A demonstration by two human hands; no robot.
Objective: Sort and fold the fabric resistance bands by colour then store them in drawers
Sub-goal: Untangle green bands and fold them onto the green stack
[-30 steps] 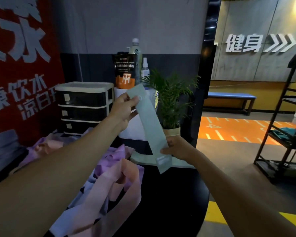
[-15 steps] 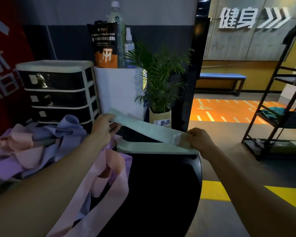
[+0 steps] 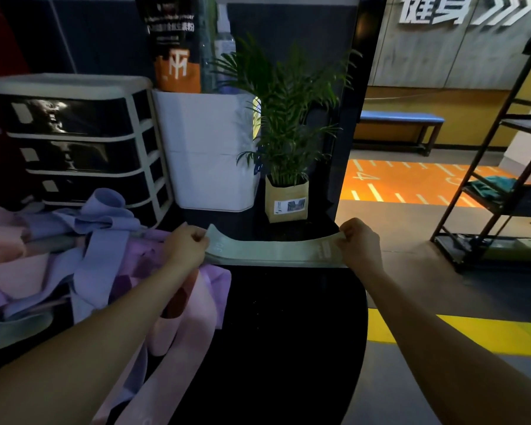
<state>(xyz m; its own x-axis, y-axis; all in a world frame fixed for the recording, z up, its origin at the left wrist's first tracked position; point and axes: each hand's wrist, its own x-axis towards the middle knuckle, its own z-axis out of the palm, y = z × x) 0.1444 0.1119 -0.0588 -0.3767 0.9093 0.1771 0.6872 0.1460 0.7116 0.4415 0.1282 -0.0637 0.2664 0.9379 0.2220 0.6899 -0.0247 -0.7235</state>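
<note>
Black-fronted drawer unit (image 3: 74,139) stands closed, contents hidden.

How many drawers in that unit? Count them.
4, stacked in the drawer unit: top, second, third, bottom, partly hidden behind the bands.

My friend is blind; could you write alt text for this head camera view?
Two hands, the left hand and right hand, pinch the ends of a pale green band over a black table. Tangled purple and pink bands lie left, before a drawer unit.
</note>
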